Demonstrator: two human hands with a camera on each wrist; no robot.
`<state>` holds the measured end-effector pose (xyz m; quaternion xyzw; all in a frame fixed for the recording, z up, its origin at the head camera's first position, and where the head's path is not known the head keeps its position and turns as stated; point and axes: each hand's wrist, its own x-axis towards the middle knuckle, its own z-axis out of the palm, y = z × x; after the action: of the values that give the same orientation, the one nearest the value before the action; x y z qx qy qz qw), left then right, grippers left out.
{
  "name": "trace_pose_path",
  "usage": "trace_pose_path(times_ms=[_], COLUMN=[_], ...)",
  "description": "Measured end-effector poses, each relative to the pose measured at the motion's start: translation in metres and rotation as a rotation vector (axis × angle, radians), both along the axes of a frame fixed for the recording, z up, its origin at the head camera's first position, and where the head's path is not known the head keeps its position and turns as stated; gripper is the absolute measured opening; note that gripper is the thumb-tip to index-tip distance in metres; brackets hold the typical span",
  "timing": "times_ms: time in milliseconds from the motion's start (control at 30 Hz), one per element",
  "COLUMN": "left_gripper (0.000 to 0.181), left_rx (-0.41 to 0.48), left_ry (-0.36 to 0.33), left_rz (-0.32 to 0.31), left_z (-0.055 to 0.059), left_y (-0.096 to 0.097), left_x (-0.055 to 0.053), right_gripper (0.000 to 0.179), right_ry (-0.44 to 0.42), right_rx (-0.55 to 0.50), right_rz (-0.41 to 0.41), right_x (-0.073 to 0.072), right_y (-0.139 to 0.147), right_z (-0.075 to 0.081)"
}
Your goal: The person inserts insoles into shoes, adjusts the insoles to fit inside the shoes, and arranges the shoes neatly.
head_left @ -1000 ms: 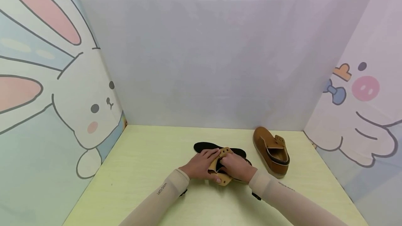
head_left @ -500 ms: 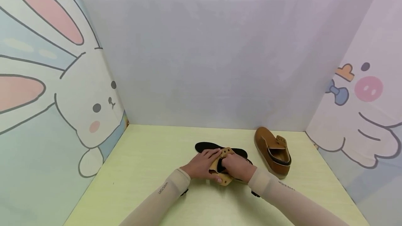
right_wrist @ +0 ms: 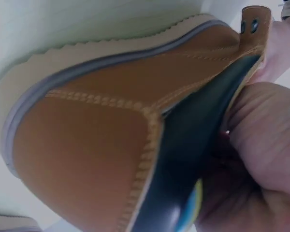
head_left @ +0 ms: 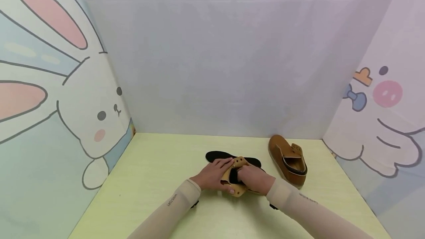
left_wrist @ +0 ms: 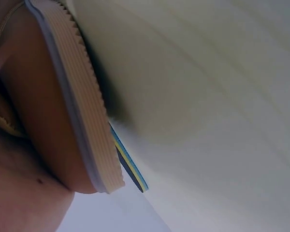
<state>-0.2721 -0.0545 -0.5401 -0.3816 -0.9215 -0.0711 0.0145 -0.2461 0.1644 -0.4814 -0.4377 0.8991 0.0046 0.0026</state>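
My left hand (head_left: 212,175) grips a tan leather shoe (head_left: 239,191) over its front part, thumb on the near side and fingers on the far side. In the left wrist view, the brown toe and ribbed pale sole of that shoe (left_wrist: 34,92) show close up. My right hand (head_left: 255,180) reaches into the shoe's opening, its fingertips hidden inside. Beside it, the right wrist view shows the blue and yellow edge of an insole (right_wrist: 189,208) in the shoe, whose dark collar runs round the heel. Whether the right fingers pinch or press this insole cannot be made out.
A black insole (head_left: 217,155) lies on the pale yellow table (head_left: 159,158) just behind the hands. The matching brown shoe (head_left: 287,161) stands at the right, its strap flap up. Cartoon-printed walls (head_left: 96,121) close in the left and right sides; a plain wall stands behind.
My right hand has shifted slightly to the right within the opening, and more black shows inside the shoe. The left hand and the shoe stay nearly in place.
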Motion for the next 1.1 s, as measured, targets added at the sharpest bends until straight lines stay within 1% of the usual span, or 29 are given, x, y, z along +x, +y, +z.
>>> trace_pose_path(times_ms=[100,167,333,433,600,667,700,800,933,1033,1100], left_gripper=[0.111,0.111,0.11,0.11,0.11,0.11,0.11,0.11,0.109,0.109,0.11], left_rx=[-0.003,0.002,0.006,0.009,0.0,-0.006,-0.003,0.002,0.009,0.005,0.0], left_ry=[0.0,-0.002,-0.016,-0.026,-0.013,-0.012,-0.014,-0.028,-0.041,-0.037,-0.033], left_rz=[0.001,-0.002,0.002,-0.003,0.005,0.01,0.008,0.006,0.006,0.006,0.008], left_z=[0.0,0.0,0.001,0.003,0.003,0.003,0.002,0.002,0.003,0.003,0.002], left_y=[-0.001,-0.001,-0.001,-0.001,-0.001,-0.001,-0.001,-0.001,0.0,-0.001,-0.001], left_x=[0.0,0.001,0.003,0.004,0.003,0.003,0.002,0.002,0.003,0.003,0.002], right_gripper=[0.034,0.035,0.033,0.031,0.019,0.016,0.014,0.014,0.017,0.019,0.02], right_ry=[-0.071,-0.091,-0.069,-0.05,0.054,0.072,0.071,0.02,-0.016,-0.004,-0.006], right_rx=[-0.044,-0.054,-0.034,-0.026,0.019,0.036,0.042,0.026,0.017,0.05,0.08], right_rz=[-0.005,-0.005,0.012,-0.017,-0.055,-0.062,-0.064,-0.081,-0.102,-0.134,-0.171], right_x=[-0.003,-0.005,-0.003,0.003,0.015,0.018,0.018,0.018,0.019,0.022,0.024], right_y=[0.0,0.0,0.0,0.002,0.005,0.007,0.008,0.01,0.012,0.013,0.012], right_z=[0.0,-0.001,0.001,0.005,0.012,0.012,0.012,0.01,0.011,0.014,0.017])
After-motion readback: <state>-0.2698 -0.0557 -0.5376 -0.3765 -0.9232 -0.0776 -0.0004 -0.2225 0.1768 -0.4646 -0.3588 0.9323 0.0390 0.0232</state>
